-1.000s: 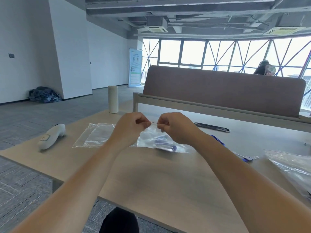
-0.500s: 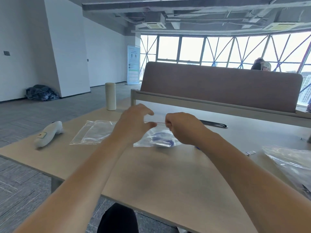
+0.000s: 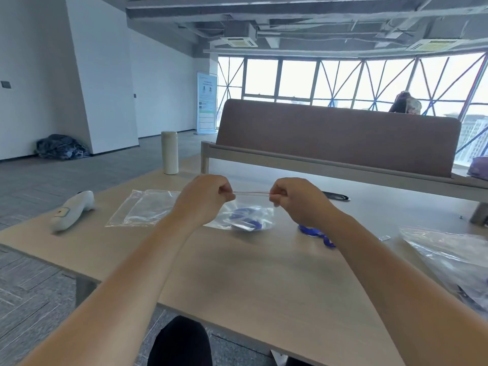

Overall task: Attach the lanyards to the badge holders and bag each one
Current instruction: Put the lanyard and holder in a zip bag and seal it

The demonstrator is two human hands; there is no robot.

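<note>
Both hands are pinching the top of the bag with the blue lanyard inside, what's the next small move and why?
Probably pinch along the red zip strip to seal it. The left hand and right hand hold the bag taut between them, blue lanyard inside; I cannot tell if the strip is sealed.

Matt pale wood-look table [image 3: 264, 281], glossy clear plastic bags [image 3: 148, 207], smooth white plastic handheld device [image 3: 72, 210]

Bright daylight from overexposed rear windows [image 3: 343, 80]. Soft shadows on table [image 3: 264, 273]. Wide-angle bending at edges; slight softness throughout.
</note>
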